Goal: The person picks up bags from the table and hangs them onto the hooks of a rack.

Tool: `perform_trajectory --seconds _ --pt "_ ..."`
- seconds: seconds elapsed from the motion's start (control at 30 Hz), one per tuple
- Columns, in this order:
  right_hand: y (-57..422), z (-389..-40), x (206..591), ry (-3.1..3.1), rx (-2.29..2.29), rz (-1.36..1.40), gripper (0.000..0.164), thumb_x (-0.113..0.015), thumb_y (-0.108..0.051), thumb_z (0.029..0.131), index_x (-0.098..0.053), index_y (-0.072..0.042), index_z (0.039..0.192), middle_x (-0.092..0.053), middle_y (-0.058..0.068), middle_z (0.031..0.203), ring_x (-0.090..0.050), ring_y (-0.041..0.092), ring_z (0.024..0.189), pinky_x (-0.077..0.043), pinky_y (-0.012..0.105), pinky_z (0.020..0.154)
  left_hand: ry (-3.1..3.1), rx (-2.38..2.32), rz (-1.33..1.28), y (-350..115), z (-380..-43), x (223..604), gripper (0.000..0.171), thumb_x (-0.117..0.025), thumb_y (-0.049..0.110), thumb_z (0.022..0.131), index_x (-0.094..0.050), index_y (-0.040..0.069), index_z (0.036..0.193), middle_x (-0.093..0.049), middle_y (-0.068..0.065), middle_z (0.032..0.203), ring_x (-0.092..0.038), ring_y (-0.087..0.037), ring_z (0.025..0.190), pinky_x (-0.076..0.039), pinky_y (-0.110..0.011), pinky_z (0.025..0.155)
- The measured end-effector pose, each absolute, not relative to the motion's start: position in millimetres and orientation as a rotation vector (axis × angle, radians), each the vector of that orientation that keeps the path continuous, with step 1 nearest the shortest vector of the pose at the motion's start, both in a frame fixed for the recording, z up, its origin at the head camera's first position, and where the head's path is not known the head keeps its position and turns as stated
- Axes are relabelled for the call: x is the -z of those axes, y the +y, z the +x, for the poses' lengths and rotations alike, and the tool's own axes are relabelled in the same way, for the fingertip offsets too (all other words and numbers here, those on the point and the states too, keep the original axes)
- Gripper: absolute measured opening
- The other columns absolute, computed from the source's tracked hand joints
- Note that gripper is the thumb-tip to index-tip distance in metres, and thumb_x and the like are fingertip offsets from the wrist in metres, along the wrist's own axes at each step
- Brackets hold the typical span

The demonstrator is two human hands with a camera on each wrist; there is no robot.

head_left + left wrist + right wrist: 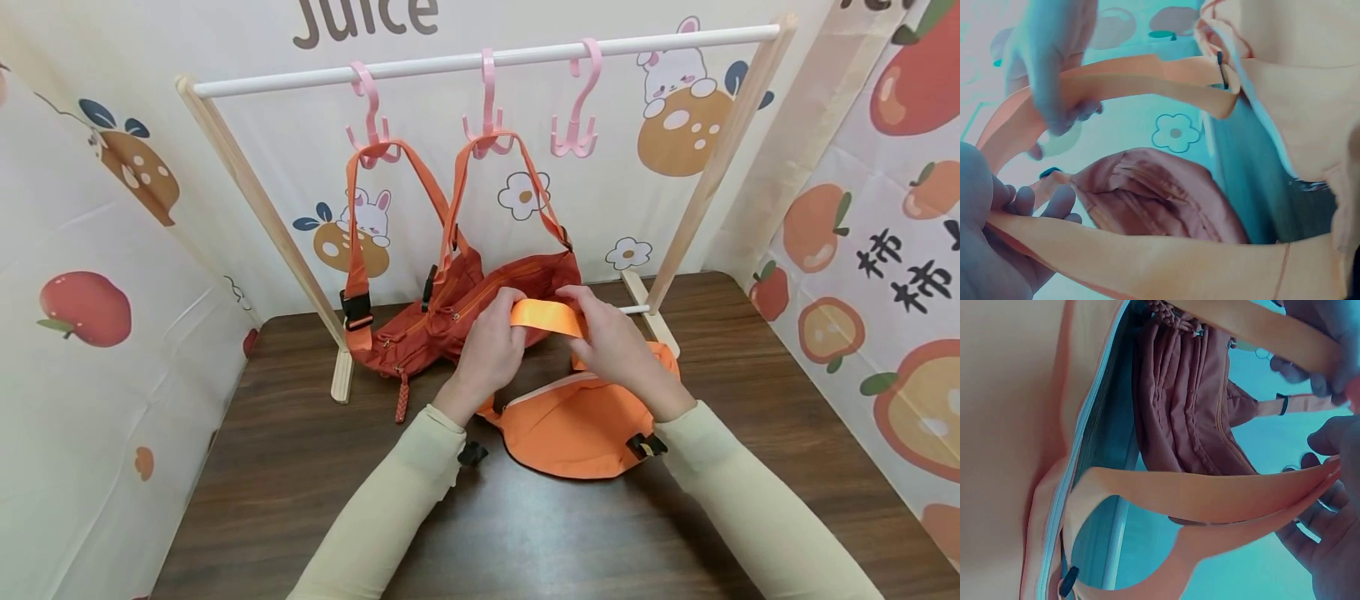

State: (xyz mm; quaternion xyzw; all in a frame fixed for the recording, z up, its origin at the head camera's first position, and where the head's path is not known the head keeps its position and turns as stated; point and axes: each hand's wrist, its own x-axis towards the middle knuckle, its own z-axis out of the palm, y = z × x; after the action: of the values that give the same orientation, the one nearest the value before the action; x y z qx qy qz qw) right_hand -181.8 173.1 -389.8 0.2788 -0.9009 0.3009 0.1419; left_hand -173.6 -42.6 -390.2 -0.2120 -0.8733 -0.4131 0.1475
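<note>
Both hands hold the strap (551,317) of an orange sling bag (577,429), its loop bridging the space between them. My left hand (491,350) grips one side of the strap, with the fingers curled round the band in the left wrist view. On the other side, my right hand (618,346) pinches the strap between thumb and fingers, as the right wrist view shows (1335,525). Below the hands the bag's body shows a pale zipper along its upper edge. A black buckle (647,446) lies at its right end, and another black buckle piece (472,454) is under the left wrist.
A white rail (300,81) on wooden legs carries three pink hooks. Two rust-red bags hang by orange straps from the left hook (371,117) and middle hook (488,108), just behind my hands. The third hook (577,108) is further right. Printed cloth surrounds the brown table (285,500).
</note>
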Motion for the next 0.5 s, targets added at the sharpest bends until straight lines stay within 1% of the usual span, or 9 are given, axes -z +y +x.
perform_trajectory --seconds 0.1,0.17,0.23,0.33,0.43,0.5 --pt "178.4 -186.3 391.2 -2.602 -0.962 0.796 0.064 -0.071 0.014 0.085 -0.052 -0.001 0.144 -0.068 0.016 0.120 -0.065 0.030 0.090 -0.058 0.048 0.083 -2.459 1.239 -0.618 -46.3 -174.2 385.9 0.028 -0.055 -0.007 0.101 -0.054 0.001 0.127 -0.065 -0.014 0.109 -0.059 -0.024 0.080 -0.057 -0.041 0.079" --pt "181.5 -188.7 392.1 -2.591 -1.016 0.792 0.060 -0.069 0.016 0.086 -0.054 -0.002 0.141 -0.067 0.016 0.121 -0.063 0.028 0.090 -0.056 0.046 0.081 -2.426 1.276 -0.609 -48.9 -174.8 383.6 0.026 -0.053 -0.007 0.101 -0.054 0.000 0.126 -0.064 -0.014 0.106 -0.057 -0.024 0.079 -0.055 -0.039 0.077" --pt "184.3 -190.3 392.2 -2.570 -1.061 0.788 0.057 -0.068 0.017 0.086 -0.057 -0.001 0.139 -0.068 0.015 0.119 -0.062 0.027 0.089 -0.055 0.045 0.078 -2.395 1.326 -0.593 -51.9 -174.9 381.5 0.026 -0.052 -0.007 0.100 -0.054 -0.001 0.125 -0.063 -0.013 0.101 -0.055 -0.024 0.076 -0.052 -0.037 0.072" --pt "188.0 -191.8 390.1 -2.528 -1.105 0.779 0.051 -0.070 0.016 0.087 -0.061 -0.001 0.134 -0.069 0.014 0.114 -0.060 0.024 0.083 -0.053 0.040 0.073 -2.372 1.412 -0.555 -56.2 -174.9 378.7 0.026 -0.049 -0.007 0.099 -0.054 -0.001 0.125 -0.059 -0.012 0.092 -0.052 -0.023 0.070 -0.047 -0.034 0.065" --pt "191.2 -193.5 385.8 -2.480 -1.143 0.766 0.047 -0.073 0.015 0.088 -0.065 -0.003 0.131 -0.069 0.011 0.106 -0.057 0.021 0.078 -0.049 0.034 0.068 -2.352 1.503 -0.528 -59.7 -175.2 376.3 0.029 -0.046 -0.006 0.100 -0.053 -0.001 0.127 -0.056 -0.012 0.087 -0.049 -0.022 0.064 -0.044 -0.032 0.060" --pt "193.0 -195.2 381.8 -2.450 -1.164 0.764 0.046 -0.075 0.013 0.088 -0.067 -0.005 0.129 -0.067 0.008 0.099 -0.053 0.021 0.080 -0.045 0.031 0.071 -2.330 1.556 -0.515 -61.5 -175.4 374.5 0.029 -0.045 -0.005 0.101 -0.052 0.000 0.129 -0.057 -0.015 0.088 -0.049 -0.023 0.063 -0.044 -0.032 0.060"
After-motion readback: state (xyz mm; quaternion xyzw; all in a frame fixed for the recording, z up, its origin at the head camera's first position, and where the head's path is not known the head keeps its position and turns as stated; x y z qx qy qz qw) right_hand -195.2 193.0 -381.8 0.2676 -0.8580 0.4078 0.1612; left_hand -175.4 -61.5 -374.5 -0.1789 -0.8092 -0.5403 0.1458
